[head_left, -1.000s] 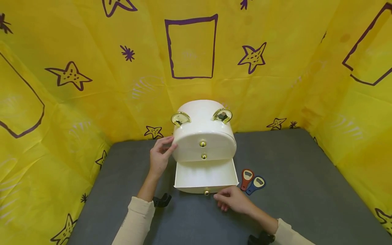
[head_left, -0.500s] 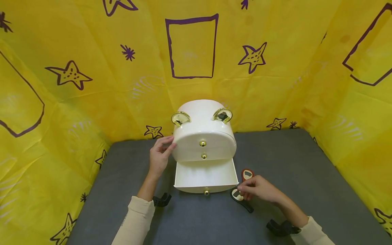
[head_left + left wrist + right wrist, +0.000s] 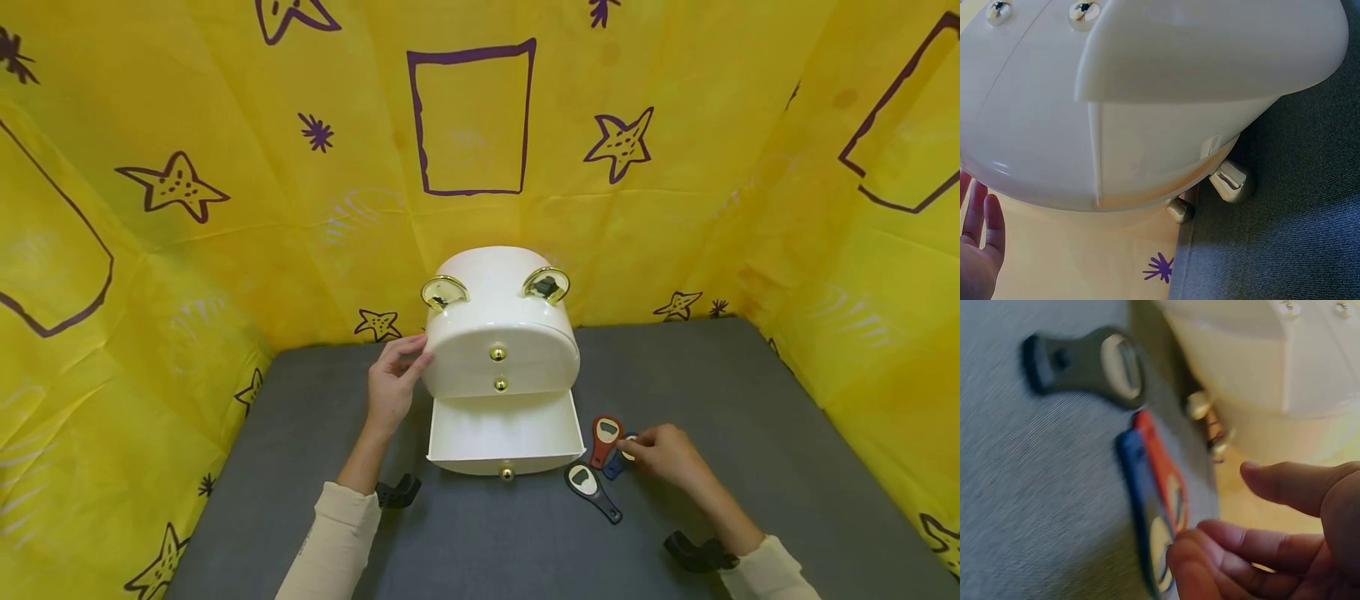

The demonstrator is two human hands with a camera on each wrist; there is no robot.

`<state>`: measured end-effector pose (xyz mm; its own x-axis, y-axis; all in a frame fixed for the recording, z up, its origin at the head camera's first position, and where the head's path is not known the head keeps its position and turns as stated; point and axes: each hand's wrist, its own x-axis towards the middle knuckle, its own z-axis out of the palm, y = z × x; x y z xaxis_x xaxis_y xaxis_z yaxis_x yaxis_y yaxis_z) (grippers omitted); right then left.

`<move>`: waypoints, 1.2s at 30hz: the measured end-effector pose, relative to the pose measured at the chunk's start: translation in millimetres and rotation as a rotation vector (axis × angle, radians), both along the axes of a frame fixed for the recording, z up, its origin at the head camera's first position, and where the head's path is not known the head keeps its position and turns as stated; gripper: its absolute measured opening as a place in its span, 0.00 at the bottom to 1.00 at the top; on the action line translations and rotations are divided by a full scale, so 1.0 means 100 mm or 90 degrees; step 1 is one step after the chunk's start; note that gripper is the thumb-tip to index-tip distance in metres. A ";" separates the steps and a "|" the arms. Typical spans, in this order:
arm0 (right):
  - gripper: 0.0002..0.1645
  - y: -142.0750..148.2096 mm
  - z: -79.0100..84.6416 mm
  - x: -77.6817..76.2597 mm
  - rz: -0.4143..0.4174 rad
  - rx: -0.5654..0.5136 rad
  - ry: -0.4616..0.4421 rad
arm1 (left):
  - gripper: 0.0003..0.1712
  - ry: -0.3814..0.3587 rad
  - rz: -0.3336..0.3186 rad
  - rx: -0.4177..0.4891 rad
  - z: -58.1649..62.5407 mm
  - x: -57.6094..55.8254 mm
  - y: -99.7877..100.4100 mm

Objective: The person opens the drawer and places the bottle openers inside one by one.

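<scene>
A white rounded drawer cabinet (image 3: 501,333) with gold knobs and gold ear-like loops stands at the middle, its bottom drawer (image 3: 506,429) pulled out. My left hand (image 3: 390,387) rests its fingertips against the cabinet's left side. To the right of the drawer lie three bottle openers on the table: a red bottle opener (image 3: 606,432), a blue bottle opener (image 3: 615,468) and a black bottle opener (image 3: 596,495). My right hand (image 3: 667,454) is over the blue one, partly covering it. In the right wrist view, the thumb stands apart from the fingers, with nothing between them.
The dark grey table (image 3: 750,433) meets yellow cloth walls (image 3: 480,217) with purple drawings at the back and sides. Small gold feet (image 3: 1232,181) hold the cabinet off the table. Each wrist carries a black camera mount (image 3: 399,492).
My right hand has moved right, from near the bottom drawer's knob to over the blue bottle opener. The black opener, first out of sight, now lies uncovered. My left hand stays put.
</scene>
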<state>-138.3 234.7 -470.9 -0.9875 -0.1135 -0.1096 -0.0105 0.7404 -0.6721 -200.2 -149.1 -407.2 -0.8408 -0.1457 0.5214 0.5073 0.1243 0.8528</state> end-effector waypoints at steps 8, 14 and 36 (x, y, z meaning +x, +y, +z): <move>0.32 -0.01 -0.24 0.02 -0.063 0.134 0.044 | 0.14 0.008 0.000 -0.003 -0.01 0.00 0.00; 0.31 -0.08 -0.27 0.05 -0.088 0.198 0.059 | 0.14 0.003 0.002 -0.009 -0.01 0.00 0.00; 0.32 -0.10 -0.18 -0.05 -0.078 0.249 0.031 | 0.14 -0.004 0.003 -0.006 -0.01 -0.01 -0.01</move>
